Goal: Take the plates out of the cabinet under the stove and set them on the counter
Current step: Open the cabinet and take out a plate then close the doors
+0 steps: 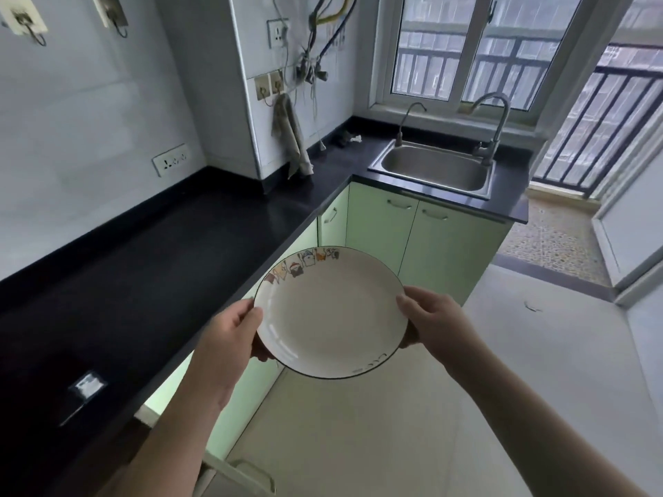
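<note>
A person's two bare forearms reach forward and hold a plate point(332, 313) in the air, beside the front edge of a black counter point(150, 267) and above a pale floor point(412, 425). The left hand point(229, 331) grips the plate's left rim, thumb laid on the upper face and fingers curled under it; the right hand point(430, 317) grips the right rim the same way, thumb on top and fingers wrapped beneath. The plate is white with a thin dark rim line, a row of small coloured figures along its far edge and a few marks near its near edge; it tilts slightly toward the camera and touches nothing but the hands. The counter runs along the left wall and turns a corner toward a steel sink point(436, 168) set under a window point(477, 52) with railings outside. Pale green cabinet doors point(380, 220) line the space below the counter. Two taps stand at the sink, a tall tap point(497, 127) on the right and a thin tap point(405, 123) on the left. A cloth point(292, 138) hangs from wall hooks near the corner, under loose cables and a socket point(277, 33). A second socket point(171, 160) sits on the left wall just above the counter.
</note>
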A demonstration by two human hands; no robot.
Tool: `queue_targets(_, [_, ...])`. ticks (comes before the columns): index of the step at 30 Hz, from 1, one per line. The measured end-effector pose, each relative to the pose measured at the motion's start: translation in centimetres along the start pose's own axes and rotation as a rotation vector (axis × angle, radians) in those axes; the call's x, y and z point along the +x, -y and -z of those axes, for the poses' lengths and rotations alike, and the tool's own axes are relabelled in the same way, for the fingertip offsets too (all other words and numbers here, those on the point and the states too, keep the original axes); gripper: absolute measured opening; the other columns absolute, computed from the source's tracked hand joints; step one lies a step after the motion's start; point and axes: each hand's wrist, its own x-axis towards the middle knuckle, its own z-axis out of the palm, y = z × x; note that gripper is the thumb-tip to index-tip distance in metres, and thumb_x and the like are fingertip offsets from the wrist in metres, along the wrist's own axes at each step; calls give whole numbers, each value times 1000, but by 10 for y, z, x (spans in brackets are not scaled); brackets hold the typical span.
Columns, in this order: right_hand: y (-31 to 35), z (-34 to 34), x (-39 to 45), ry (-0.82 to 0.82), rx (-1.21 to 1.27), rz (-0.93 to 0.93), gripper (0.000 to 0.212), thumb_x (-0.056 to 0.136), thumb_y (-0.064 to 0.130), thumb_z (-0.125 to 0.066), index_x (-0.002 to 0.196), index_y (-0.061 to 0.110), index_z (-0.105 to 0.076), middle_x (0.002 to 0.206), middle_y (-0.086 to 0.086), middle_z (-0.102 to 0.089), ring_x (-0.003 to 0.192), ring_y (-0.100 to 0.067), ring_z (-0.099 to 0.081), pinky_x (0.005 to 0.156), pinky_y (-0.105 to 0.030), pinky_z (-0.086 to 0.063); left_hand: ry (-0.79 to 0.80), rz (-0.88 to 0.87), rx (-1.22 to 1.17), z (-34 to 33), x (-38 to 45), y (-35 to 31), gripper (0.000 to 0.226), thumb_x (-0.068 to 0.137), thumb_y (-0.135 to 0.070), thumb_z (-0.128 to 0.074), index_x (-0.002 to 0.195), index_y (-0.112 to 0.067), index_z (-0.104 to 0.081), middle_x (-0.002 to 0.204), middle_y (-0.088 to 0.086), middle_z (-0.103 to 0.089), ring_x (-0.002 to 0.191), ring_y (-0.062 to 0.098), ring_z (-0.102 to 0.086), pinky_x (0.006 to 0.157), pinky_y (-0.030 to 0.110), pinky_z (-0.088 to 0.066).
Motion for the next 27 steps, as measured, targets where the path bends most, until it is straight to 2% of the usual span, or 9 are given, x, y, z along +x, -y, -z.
queue_targets(3, [9, 5, 26, -19, -66, 0, 26, 97, 30, -51, 89, 11, -67, 58, -8, -68, 54, -23, -69, 80, -61, -53, 14, 15, -51, -4, 34, -7, 31, 98, -17, -45, 82, -21, -72, 63, 2, -59, 53, 11, -52, 55, 29, -50])
queue_targets(6, [14, 8, 53, -51, -52, -16, 24, 97, 34, -53, 100, 16, -68, 62, -8, -71, 56, -21, -69, 84, -60, -53, 46, 3, -78, -7, 66, -18, 30, 99, -16, -46, 82, -17, -72, 59, 0, -58, 50, 8, -52, 50, 20, -49])
queue_targets(9, [15, 7, 79, -53, -39, -40, 22, 98, 33, -53, 105, 18, -68, 61, -5, -69, 54, -17, -67, 85, -58, -54, 26, -3, -82, -11, 94, -25, 27, 98, -17, -47, 86, -16, -71, 56, -3, -59, 48, 6, -54, 47, 16, -45])
queue_targets(12, [16, 9, 111, -24, -50, -51, 24, 98, 33, -53, 109, 16, -67, 66, -11, -69, 57, -19, -68, 83, -61, -53, -6, -6, -56, -18, 123, -26, 25, 98, -18, -48, 87, -17, -71, 54, -3, -59, 47, 6, -56, 44, 14, -43])
queue_targets(15, [18, 11, 151, 21, -75, -42, 23, 98, 33, -52, 107, 16, -66, 69, -12, -72, 62, -24, -70, 81, -62, -53, -42, 19, -15, -26, 151, -26, 26, 97, -18, -48, 87, -20, -71, 58, -2, -63, 50, 8, -59, 48, 18, -47])
queue_targets(19, [27, 16, 208, 107, -70, 19, 17, 97, 31, -52, 97, 24, -68, 63, -6, -71, 60, -21, -69, 85, -56, -55, -112, 81, 0, -33, 184, -35, 28, 96, -19, -48, 84, -23, -73, 72, 5, -72, 61, 20, -68, 52, 25, -53])
queue_targets(22, [35, 21, 251, 181, -79, 61, 20, 97, 36, -52, 102, 24, -67, 67, -6, -73, 69, -31, -69, 81, -60, -54, -163, 121, 37, -38, 206, -45, 27, 93, -23, -47, 89, -25, -74, 79, 11, -73, 65, 24, -71, 61, 43, -56])
queue_targets(25, [42, 19, 290, 255, -64, 86, 20, 95, 39, -52, 105, 30, -66, 70, -5, -74, 78, -42, -67, 78, -64, -53, -220, 155, 51, -40, 220, -50, 27, 93, -22, -47, 90, -21, -73, 79, 13, -72, 63, 24, -71, 65, 52, -57])
queue_targets(27, [48, 10, 309, 315, -51, 120, 20, 91, 43, -52, 99, 34, -67, 69, -5, -73, 74, -42, -66, 76, -65, -53, -278, 180, 30, -38, 221, -49, 27, 92, -20, -48, 89, -22, -75, 78, 9, -72, 63, 24, -71, 63, 47, -62])
